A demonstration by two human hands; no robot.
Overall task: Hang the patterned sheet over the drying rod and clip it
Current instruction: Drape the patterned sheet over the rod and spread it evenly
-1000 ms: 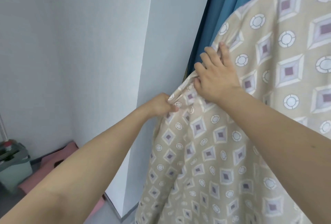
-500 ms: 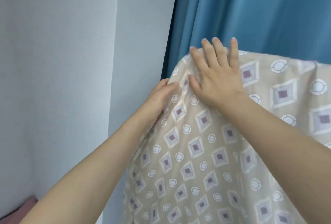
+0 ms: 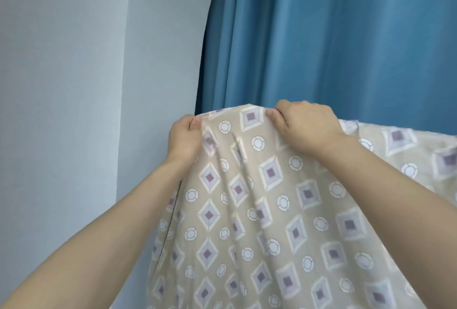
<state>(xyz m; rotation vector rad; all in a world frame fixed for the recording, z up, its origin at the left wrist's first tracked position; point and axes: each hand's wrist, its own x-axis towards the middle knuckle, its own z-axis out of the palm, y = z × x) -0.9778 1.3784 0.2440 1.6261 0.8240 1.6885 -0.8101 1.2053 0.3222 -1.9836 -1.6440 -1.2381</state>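
Observation:
A beige patterned sheet [image 3: 247, 209] with purple diamonds and white rings hangs down in front of me, its top fold running right across the view. My left hand [image 3: 184, 136] pinches the sheet's left top corner. My right hand [image 3: 306, 127] grips the top fold a little to the right, fingers curled over it. The drying rod is hidden under the sheet. No clip shows.
A blue curtain [image 3: 333, 36] hangs close behind the sheet. A pale wall [image 3: 61, 86] and its corner stand to the left.
My view has tilted up. Both hands have gone from pressing flat on the sheet to gripping its top fold, spread a little further apart.

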